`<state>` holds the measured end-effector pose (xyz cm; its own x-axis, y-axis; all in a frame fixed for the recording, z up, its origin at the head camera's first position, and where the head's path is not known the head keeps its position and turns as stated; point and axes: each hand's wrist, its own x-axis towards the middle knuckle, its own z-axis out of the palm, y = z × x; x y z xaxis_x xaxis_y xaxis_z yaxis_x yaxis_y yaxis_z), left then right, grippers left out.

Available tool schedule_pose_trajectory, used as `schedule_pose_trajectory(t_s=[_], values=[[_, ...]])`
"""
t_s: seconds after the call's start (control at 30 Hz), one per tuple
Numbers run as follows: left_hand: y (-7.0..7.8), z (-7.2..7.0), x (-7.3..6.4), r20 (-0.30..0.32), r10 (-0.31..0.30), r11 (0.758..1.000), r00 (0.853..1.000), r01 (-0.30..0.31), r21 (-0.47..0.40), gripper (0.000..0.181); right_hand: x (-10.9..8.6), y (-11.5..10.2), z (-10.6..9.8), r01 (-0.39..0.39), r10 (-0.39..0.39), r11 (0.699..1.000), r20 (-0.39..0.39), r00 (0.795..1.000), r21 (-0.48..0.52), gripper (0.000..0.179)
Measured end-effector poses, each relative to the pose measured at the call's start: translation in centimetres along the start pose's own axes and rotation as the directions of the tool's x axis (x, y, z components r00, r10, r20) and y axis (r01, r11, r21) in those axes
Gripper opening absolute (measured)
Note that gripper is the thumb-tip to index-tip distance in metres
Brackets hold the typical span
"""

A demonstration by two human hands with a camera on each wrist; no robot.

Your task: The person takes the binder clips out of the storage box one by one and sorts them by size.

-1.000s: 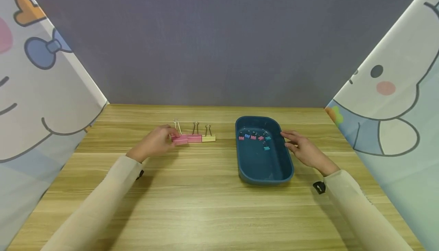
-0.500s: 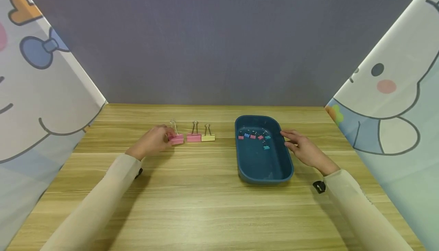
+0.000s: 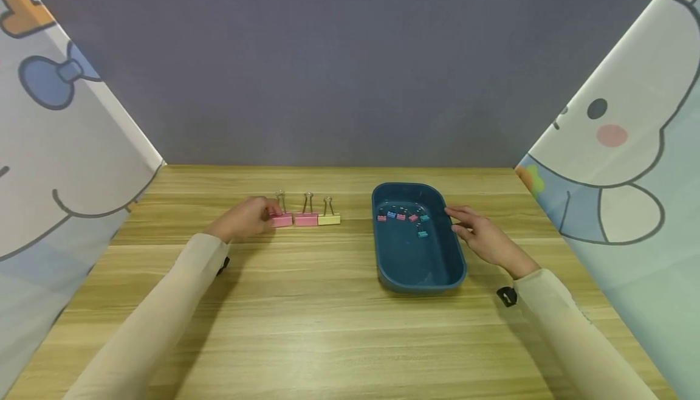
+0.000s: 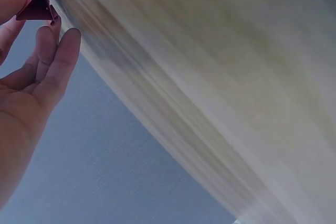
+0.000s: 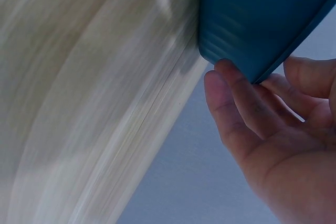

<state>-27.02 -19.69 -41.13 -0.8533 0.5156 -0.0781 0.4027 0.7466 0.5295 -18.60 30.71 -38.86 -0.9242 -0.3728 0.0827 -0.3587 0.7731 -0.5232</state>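
Note:
My left hand (image 3: 248, 216) pinches a large pink binder clip (image 3: 282, 220) at the left end of a row, its wire handles upright. In the left wrist view, thumb and fingers hold this clip's body (image 4: 37, 7) by its end. Beside it, across a small gap, stands a second pink binder clip (image 3: 306, 220). A yellow binder clip (image 3: 330, 220) adjoins that one. My right hand (image 3: 481, 237) touches the right side of a dark blue tray (image 3: 418, 269), fingers extended. The right wrist view shows the fingertips against the tray's outer wall (image 5: 247, 30).
Several small binder clips (image 3: 401, 217) in pink, blue and teal lie in the tray's far half. A wooden table (image 3: 306, 327) carries everything. A grey panel (image 3: 339, 84) rises at its back edge, with cartoon-printed sheets (image 3: 618, 163) on both sides.
The held pink clip has moved left, away from the second pink clip, and has straightened into line with the row. My right hand has stayed at the tray.

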Motion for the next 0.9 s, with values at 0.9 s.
schedule_pose_trajectory(t_s=[0.9], values=[[0.46,-0.4,0.49,-0.045,0.111,0.993,0.993,-0.11,0.036,0.019,-0.03,-0.24,-0.07,-0.009,0.009,1.0,0.001,1.0,-0.009,0.045]])
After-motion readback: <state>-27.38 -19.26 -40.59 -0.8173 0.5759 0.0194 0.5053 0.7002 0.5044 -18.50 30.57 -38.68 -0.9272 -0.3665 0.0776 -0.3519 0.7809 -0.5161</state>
